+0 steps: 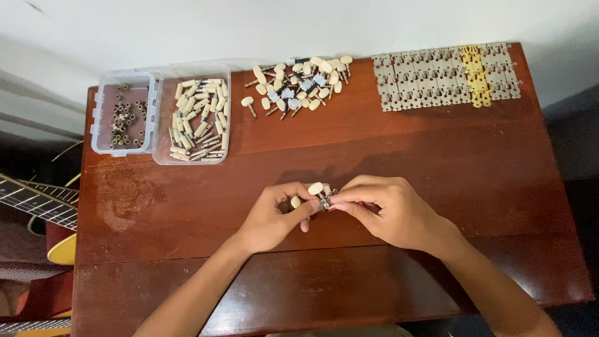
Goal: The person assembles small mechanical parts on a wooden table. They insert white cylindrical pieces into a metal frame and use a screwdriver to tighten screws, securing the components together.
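Observation:
My left hand [273, 216] and my right hand [385, 209] meet over the middle of a dark red wooden table [437, 150]. Between the fingertips they pinch a small metal tuning-machine assembly [322, 198] with cream knobs. The left thumb and fingers hold it from the left, near a cream knob. The right fingertips grip its metal side. The part's underside is hidden by my fingers.
At the back left stand a clear box of small brass bushings [124, 112] and a clear tray of cream rollers [198, 118]. A loose pile of cream-knobbed tuner pegs [298, 87] lies at back centre. Grey metal plates with a brass one [446, 76] lie back right. A guitar neck [37, 203] is at left.

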